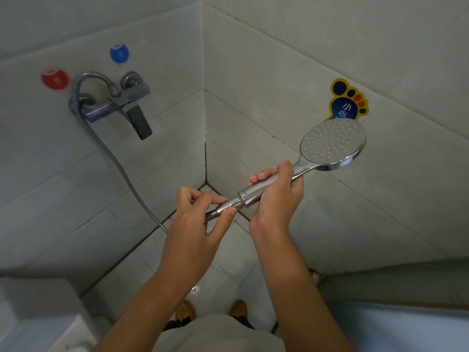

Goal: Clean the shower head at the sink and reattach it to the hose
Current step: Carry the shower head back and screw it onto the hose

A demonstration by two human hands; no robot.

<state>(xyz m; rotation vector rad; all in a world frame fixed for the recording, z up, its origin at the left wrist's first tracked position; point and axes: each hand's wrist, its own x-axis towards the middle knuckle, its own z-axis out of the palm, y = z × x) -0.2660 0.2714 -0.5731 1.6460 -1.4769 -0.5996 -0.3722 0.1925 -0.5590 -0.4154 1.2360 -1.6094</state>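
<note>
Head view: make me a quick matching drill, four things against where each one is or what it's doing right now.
Things:
1. shower head
2. hose nut
3. red sticker
4. foot sticker

States:
A. on the left wall, beside the tap
B. pinched by the left hand
C. handle gripped by the right hand, face up
D. on the right wall, behind the spray face

Pairs: 1-C, 2-B, 3-A, 4-D

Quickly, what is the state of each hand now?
Left hand: pinches the chrome hose nut of the grey metal hose.
Right hand: grips the handle of the round chrome shower head.
</note>
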